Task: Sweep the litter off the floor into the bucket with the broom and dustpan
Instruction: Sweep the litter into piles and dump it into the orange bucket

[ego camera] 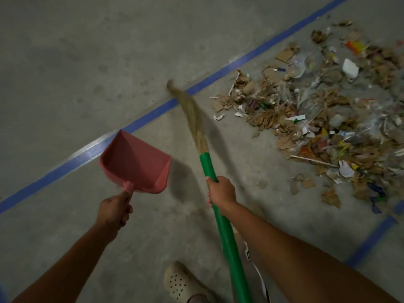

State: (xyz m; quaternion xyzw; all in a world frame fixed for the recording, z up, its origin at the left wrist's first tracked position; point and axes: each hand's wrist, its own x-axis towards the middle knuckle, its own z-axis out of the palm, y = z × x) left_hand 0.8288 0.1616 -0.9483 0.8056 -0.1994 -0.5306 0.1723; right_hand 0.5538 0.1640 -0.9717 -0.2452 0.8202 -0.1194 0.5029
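Note:
My left hand (114, 209) grips the short handle of a pink dustpan (136, 162), which is held above the floor with its mouth pointing up and left. My right hand (220, 191) grips the green handle of a broom (220, 217). Its straw-coloured bristles (192, 114) reach to the blue tape line, left of the litter and apart from it. A wide heap of litter (323, 119), made of torn cardboard, paper, clear plastic and coloured scraps, covers the floor at the right. No bucket is in view.
The floor is grey concrete (76, 62). A blue tape line (150, 115) runs diagonally from lower left to upper right, and another blue tape strip (371, 241) lies at the lower right. My beige perforated clog (181, 283) stands at the bottom centre.

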